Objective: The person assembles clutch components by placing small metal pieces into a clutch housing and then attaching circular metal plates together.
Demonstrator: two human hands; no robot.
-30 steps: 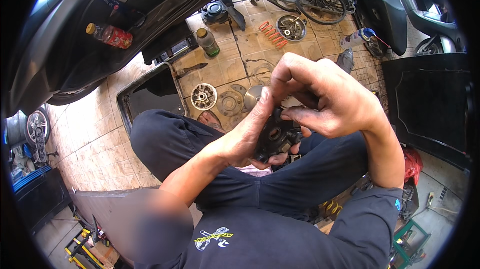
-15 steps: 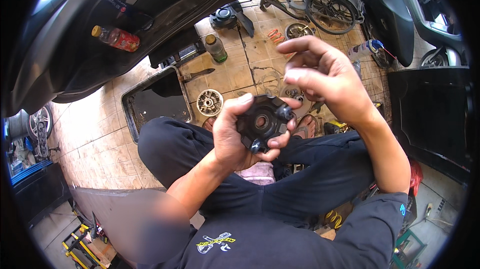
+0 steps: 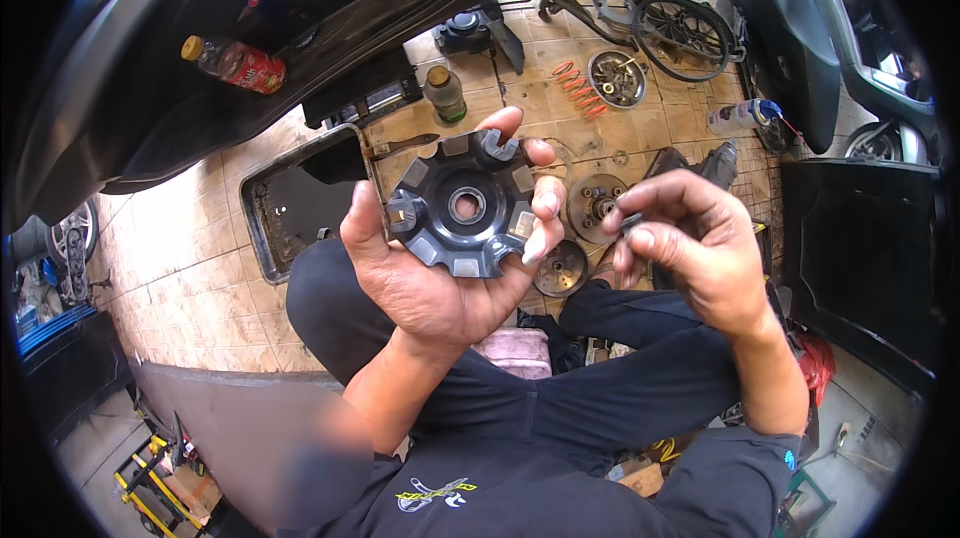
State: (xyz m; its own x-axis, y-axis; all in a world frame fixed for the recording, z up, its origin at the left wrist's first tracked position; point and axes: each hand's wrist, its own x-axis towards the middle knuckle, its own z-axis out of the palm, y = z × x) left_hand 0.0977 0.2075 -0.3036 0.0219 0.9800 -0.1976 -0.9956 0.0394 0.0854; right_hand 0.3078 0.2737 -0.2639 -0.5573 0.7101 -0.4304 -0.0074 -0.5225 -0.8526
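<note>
One dark grey, star-shaped cast-metal plate with a round centre hole (image 3: pixel 467 205) lies face-up in the left hand (image 3: pixel 430 278), cupped by palm and curled fingers above the lap. It looks stiff, fairly heavy and perhaps greasy; the rim lobes seem the surest hold. The right hand (image 3: pixel 690 248) pinches a small dark piece (image 3: pixel 630 223) just beside it.
</note>
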